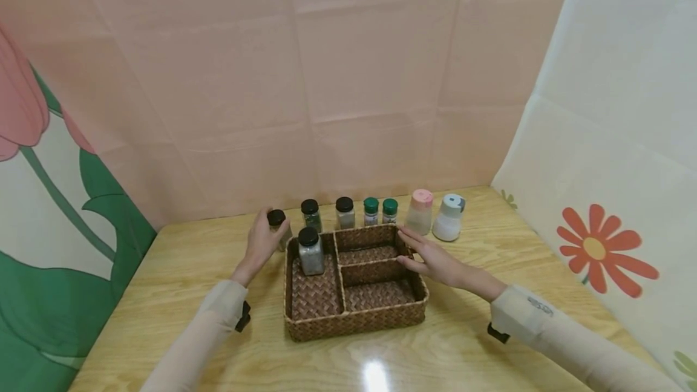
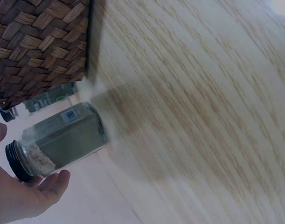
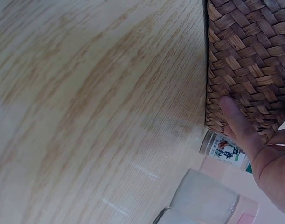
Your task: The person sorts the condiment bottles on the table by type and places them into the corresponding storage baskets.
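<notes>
- I see the left hand [image 1: 260, 245] curled round a black-lidded jar [image 2: 63, 140], just beside the basket [image 1: 359, 322].
- A grey jar [image 1: 312, 258] stands upright in the basket's left compartment.
- Two more jars [image 1: 345, 218] and two green-lidded bottles [image 1: 371, 213] stand behind.
- The right hand [image 1: 438, 262] grips the basket's back right corner, fingers nearly straight.
- Beyond it I see two shakers [image 1: 419, 218].

White glare on tabletop [image 1: 327, 360], soft shadows
</notes>
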A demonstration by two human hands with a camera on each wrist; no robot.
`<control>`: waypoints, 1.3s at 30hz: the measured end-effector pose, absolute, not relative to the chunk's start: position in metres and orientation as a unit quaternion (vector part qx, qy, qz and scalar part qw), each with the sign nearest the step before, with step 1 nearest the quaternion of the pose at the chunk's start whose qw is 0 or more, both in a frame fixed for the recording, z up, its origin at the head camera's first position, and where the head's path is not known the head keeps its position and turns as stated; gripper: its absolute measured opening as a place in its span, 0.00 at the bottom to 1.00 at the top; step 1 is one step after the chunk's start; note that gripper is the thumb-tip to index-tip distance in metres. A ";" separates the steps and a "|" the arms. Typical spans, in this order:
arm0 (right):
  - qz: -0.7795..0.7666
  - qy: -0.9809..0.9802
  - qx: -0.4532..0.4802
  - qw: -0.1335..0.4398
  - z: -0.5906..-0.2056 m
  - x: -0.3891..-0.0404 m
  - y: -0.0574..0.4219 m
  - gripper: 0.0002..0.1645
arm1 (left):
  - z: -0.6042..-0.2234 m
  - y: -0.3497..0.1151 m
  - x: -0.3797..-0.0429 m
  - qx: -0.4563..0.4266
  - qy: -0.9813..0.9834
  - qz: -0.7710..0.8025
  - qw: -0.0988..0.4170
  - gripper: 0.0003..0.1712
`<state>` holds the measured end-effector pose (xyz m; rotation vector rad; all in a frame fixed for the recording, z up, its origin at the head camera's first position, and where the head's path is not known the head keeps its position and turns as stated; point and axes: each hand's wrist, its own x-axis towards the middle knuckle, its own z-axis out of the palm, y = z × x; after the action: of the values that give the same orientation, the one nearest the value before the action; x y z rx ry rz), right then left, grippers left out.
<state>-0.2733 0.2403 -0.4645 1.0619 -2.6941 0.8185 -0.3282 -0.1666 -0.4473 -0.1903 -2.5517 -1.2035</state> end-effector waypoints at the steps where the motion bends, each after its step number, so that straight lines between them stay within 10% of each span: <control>1: 0.273 -0.894 0.350 0.064 -0.464 -0.273 0.240 0.39 | -0.447 -0.167 -0.328 -0.066 -0.891 -0.422 0.154 0.37; 39: 0.266 -0.892 0.361 0.059 -0.461 -0.271 0.239 0.39 | -0.451 -0.169 -0.330 -0.063 -0.891 -0.421 0.158 0.28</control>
<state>-0.2705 0.2395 -0.4610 1.0925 -2.7010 0.8067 -0.3295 -0.1688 -0.4510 -0.1813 -2.5477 -1.2034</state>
